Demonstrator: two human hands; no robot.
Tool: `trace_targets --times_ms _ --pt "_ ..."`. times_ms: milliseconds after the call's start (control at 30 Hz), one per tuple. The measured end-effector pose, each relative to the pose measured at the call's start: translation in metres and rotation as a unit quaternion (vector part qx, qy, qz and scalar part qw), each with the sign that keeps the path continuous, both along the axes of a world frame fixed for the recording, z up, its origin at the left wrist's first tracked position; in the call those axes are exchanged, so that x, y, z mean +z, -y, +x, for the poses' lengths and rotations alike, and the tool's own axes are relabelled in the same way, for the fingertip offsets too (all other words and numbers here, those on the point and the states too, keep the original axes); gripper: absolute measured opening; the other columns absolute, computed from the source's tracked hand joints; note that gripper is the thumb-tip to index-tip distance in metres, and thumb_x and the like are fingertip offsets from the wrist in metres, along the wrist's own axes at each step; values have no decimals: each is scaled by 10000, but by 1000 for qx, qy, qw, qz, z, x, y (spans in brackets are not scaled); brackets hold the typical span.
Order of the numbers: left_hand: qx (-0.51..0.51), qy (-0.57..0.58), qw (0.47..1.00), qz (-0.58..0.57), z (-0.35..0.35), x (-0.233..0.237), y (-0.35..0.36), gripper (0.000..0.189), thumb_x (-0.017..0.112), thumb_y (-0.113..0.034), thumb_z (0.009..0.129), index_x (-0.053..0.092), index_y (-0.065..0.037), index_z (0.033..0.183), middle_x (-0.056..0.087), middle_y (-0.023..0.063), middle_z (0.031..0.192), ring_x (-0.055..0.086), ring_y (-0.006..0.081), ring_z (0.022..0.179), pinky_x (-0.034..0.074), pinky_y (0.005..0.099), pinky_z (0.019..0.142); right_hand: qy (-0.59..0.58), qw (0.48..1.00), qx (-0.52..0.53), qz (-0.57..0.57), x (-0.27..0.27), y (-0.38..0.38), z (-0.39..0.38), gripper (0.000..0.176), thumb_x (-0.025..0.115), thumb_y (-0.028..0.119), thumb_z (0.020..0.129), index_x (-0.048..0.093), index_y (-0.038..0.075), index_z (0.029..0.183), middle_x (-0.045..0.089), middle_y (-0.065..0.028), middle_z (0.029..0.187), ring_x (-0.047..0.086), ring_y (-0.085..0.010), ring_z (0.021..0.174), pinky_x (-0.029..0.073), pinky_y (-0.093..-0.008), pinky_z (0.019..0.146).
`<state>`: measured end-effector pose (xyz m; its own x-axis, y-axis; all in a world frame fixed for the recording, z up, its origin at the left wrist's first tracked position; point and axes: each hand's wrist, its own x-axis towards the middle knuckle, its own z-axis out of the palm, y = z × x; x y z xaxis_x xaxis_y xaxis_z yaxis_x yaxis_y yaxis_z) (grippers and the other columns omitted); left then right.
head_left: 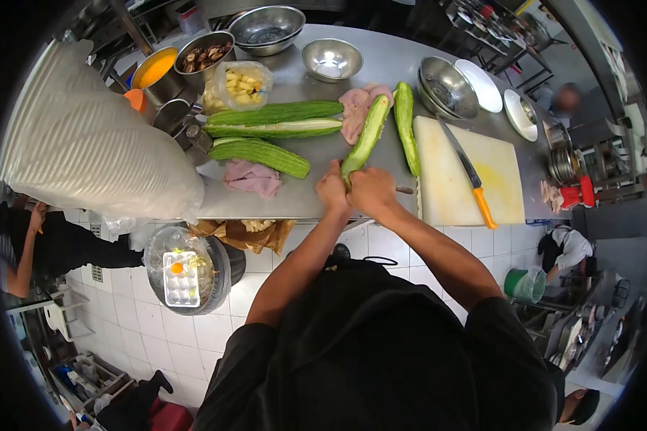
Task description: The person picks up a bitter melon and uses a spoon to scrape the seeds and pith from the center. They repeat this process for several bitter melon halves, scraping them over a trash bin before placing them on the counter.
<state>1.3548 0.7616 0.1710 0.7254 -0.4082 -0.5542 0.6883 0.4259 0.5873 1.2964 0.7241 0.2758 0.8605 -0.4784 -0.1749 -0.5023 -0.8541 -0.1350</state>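
At the near edge of the metal table, my left hand [333, 190] is closed around the lower end of a halved green gourd [367, 133]. My right hand [372, 192] is pressed against the same end, fingers curled; whether it also grips a small tool is hidden. The gourd's pale, hollowed cut face points up, and its far end lies by a crumpled pink cloth [354, 118]. Just right of my right hand is a small dull object [405, 190] I cannot make out. Another gourd piece [405, 129] lies beside the white cutting board [438, 194], which carries a knife [467, 165] with an orange handle.
More gourd pieces [262, 154] and a second pink cloth [253, 178] lie left. Metal bowls [331, 59] and a bag of yellow chunks [243, 85] stand behind. A tall plastic-wrapped stack [86, 144] fills the far left. A lined bin [219, 269] stands below; other people work nearby.
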Motion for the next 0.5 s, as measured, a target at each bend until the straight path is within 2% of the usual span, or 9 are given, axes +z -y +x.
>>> trace_targets --times_ms 167,267,333,500 --pt "14 -45 998 -48 6 7 1 361 543 -235 981 651 107 1021 663 128 946 619 194 779 506 325 706 55 998 26 -1 -12 7 -8 162 611 169 705 692 59 792 677 -192 756 665 -370 717 531 -470 676" --pt "16 -26 999 -13 5 11 -1 380 516 -251 993 644 104 1041 659 146 1000 626 215 810 513 331 734 83 996 29 30 -13 8 -12 142 605 153 727 687 57 791 671 -196 748 659 -375 717 522 -480 675" --pt "-9 -28 999 -33 6 11 -2 382 518 -258 993 636 100 1058 656 151 1010 629 221 843 513 334 749 106 993 28 41 -13 11 -15 129 610 148 737 688 57 786 668 -198 749 657 -376 722 520 -481 676" --pt "-33 -55 992 -105 8 0 -8 419 509 -315 994 606 72 1119 647 145 1032 631 235 896 511 358 772 70 996 27 -51 6 34 -4 118 642 158 726 694 57 758 673 -180 733 671 -344 709 528 -458 655"
